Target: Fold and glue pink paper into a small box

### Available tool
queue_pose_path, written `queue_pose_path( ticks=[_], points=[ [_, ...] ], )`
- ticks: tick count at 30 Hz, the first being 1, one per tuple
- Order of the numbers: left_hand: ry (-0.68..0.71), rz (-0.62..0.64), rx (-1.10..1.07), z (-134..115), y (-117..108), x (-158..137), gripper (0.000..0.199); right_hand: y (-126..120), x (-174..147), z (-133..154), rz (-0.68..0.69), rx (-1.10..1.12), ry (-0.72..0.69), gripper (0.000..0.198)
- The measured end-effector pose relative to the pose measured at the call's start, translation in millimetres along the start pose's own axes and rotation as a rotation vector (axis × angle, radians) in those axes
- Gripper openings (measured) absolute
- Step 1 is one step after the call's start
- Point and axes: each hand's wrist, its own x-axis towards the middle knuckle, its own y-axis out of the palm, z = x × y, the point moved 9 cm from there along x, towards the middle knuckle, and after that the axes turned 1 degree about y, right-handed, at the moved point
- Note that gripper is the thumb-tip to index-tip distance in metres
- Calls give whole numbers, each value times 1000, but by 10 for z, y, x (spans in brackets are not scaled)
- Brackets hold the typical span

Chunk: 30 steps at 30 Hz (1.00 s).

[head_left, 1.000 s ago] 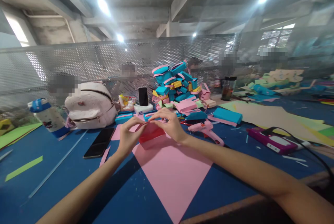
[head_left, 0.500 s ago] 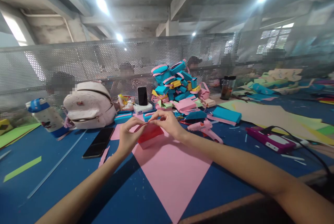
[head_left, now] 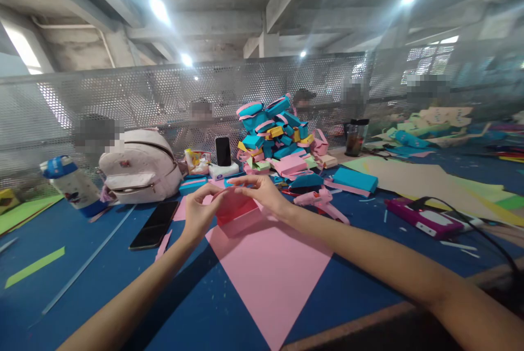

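A small pink paper box point(head_left: 240, 223), reddish inside, stands near the far part of a pink paper sheet point(head_left: 274, 274). My left hand point(head_left: 201, 210) pinches the box's upper left edge between thumb and fingers. On the far upper edge, my right hand point(head_left: 262, 192) grips the paper with thumb and fingertips close to the left hand's. The fingertips partly cover the box's back wall. Just right of the box lies a pink glue gun point(head_left: 321, 202).
Behind the box rises a pile of blue, pink and yellow paper boxes point(head_left: 282, 135). A phone point(head_left: 155, 225), a backpack point(head_left: 141, 168) and a bottle point(head_left: 76, 187) are at left. A purple power strip point(head_left: 426, 219) with a black cable lies right. People sit beyond a perforated screen point(head_left: 229, 83).
The box's inside now shows more, its opening wider toward me. Both hands stay at its upper edge, with the fingers shifted slightly.
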Motion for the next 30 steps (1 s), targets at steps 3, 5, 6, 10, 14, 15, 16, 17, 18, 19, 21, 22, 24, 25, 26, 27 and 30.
queue_pose_path(
  ticks=[3,5,6,10,14,15,16,17,18,19,21,22,24,25,26,27,30],
  points=[
    [-7,7,-15,13,11,-8,17,-45,-15,78,-55,-94,-56,19],
    [-7,19,-22,4,28,-17,15,-64,-34,173,-88,-178,-136,13],
    [-6,24,-25,-4,35,-20,14,-66,-48,229,-97,-211,-188,11],
    [-5,36,-28,-41,56,-30,14,-46,-126,432,-118,-360,-385,6],
    [-12,45,-26,-75,74,-38,13,6,-172,513,-104,-492,-439,7],
    [-16,47,-26,-82,78,-40,14,29,-178,522,-88,-512,-443,8],
    [-20,49,-28,-87,81,-42,14,52,-181,526,-70,-525,-446,9],
    [-27,49,-31,-89,84,-43,14,69,-181,528,-56,-531,-446,9],
    [-35,50,-36,-86,86,-44,14,77,-177,523,-48,-525,-440,9],
    [-46,48,-42,-77,85,-44,15,77,-166,507,-43,-509,-422,9],
    [-78,37,-59,-36,77,-44,16,58,-125,444,-34,-445,-355,10],
    [-100,27,-70,-4,70,-44,16,51,-102,403,-20,-396,-317,12],
    [-149,0,-97,78,51,-46,20,41,-62,327,11,-280,-251,18],
    [-176,-16,-113,124,41,-47,21,33,-46,295,17,-234,-226,22],
    [-203,-32,-130,170,31,-50,23,26,-34,266,19,-207,-205,24],
    [-230,-48,-148,214,23,-54,24,15,-25,235,12,-196,-182,25],
    [-299,-85,-198,311,14,-67,25,-25,-8,141,-34,-201,-116,17]
  ],
)
